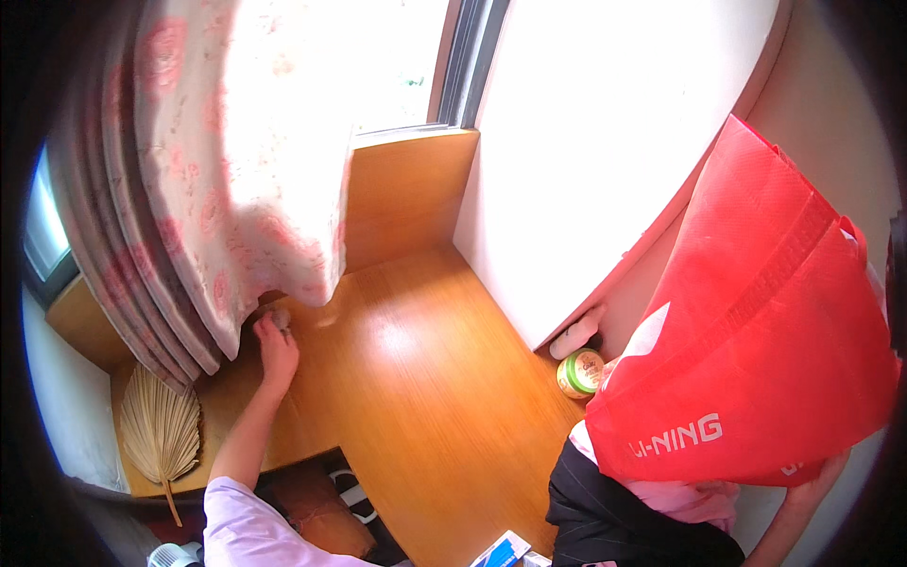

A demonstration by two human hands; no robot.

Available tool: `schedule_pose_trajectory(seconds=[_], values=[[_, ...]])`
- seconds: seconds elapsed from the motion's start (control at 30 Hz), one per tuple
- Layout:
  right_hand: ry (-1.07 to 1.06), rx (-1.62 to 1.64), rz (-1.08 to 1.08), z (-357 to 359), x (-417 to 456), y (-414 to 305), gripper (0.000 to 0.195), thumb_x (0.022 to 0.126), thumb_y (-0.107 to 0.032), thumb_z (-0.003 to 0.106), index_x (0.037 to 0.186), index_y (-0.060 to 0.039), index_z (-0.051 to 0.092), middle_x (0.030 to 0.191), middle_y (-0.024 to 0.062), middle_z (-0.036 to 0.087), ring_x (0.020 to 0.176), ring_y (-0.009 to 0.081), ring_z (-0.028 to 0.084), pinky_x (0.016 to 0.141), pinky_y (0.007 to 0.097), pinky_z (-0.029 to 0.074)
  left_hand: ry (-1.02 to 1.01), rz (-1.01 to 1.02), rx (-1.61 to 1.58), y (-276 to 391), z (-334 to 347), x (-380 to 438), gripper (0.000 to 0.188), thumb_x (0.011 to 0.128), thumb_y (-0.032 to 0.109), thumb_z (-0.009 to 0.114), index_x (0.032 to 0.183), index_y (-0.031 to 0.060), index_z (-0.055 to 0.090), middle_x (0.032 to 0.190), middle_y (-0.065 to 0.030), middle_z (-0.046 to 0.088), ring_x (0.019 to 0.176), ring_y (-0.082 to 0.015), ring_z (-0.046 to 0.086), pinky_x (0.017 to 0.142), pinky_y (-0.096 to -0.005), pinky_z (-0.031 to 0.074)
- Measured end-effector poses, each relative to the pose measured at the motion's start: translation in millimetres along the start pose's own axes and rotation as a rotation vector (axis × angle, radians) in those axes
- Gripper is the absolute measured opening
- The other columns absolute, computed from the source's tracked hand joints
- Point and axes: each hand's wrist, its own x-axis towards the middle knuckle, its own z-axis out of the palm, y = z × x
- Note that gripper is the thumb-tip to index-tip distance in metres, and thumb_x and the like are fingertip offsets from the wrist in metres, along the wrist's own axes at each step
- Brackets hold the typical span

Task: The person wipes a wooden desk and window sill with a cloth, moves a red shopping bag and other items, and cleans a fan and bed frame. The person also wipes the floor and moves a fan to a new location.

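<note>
My left hand (275,351) reaches over the wooden desktop, beside the hem of the floral curtain (212,234). Its fingers are around a small greyish item (281,319), possibly a crumpled cloth; the exact kind is unclear. A large red Li-Ning bag (751,319) stands up at the right, with pink fabric (691,500) and dark striped fabric (616,510) below it. My right forearm runs up behind the bag's lower right corner, and the bag hides my right hand.
A palm-leaf fan (161,425) lies at the desktop's left end. Near the right wall are a round tub with a green rim (580,373) and a pale item (575,337). A blue-and-white box (502,550) lies at the near edge. Beside my left arm, a cut-out holds a brown item (319,510).
</note>
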Motion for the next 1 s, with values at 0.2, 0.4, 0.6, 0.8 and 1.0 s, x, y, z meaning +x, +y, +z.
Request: schedule_pose_trajectory(seconds=[0.2,0.4,0.6,0.8,1.0], values=[[0.089,0.343,0.258,3,-15,-14,0.046,0.091,-0.028,0.045,0.13,-0.0032,0.04,0.123,0.0116,0.05,0.107,0.0222,0.054,0.091,0.0372,0.046,-0.305,0.136,0.073,21,93,48,0.033,0.083,0.015,0.05,0.112,-0.0016,0.049,0.118,-0.0261,0.047,0.109,-0.0418,0.045,0.09,-0.0451,0.04],[0.137,0.457,0.383,19,-12,-27,0.048,0.091,-0.029,0.045,0.13,-0.0032,0.039,0.125,0.0121,0.049,0.108,0.0228,0.053,0.091,0.0382,0.046,-0.005,0.463,-0.064,88,219,67,0.035,0.085,0.027,0.05,0.113,0.0052,0.053,0.114,-0.0186,0.055,0.107,-0.0351,0.051,0.09,-0.044,0.041],[0.247,0.501,0.477,12,-25,-41,0.049,0.091,-0.03,0.046,0.131,-0.0033,0.038,0.126,0.0126,0.048,0.109,0.0235,0.052,0.092,0.0393,0.046,-0.536,0.418,-0.171,220,252,75,0.047,0.086,0.034,0.047,0.124,0.0077,0.048,0.131,-0.0146,0.047,0.118,-0.0318,0.045,0.098,-0.0423,0.036],[0.288,0.673,0.592,22,-29,-48,0.05,0.09,-0.03,0.047,0.132,-0.0033,0.037,0.127,0.0132,0.047,0.11,0.0242,0.052,0.092,0.0403,0.045,-0.236,0.666,-0.106,197,310,77,0.046,0.082,0.034,0.049,0.119,0.0079,0.053,0.123,-0.0165,0.054,0.11,-0.0327,0.052,0.093,-0.0439,0.039],[0.21,0.401,0.453,15,-45,-66,0.054,0.091,-0.033,0.047,0.134,-0.0036,0.034,0.131,0.0143,0.045,0.113,0.0264,0.051,0.094,0.0417,0.044,-0.843,0.646,-0.396,274,186,-12,0.03,0.075,0.019,0.049,0.097,0.0006,0.06,0.094,-0.0232,0.061,0.089,-0.0401,0.057,0.079,-0.0458,0.045]])
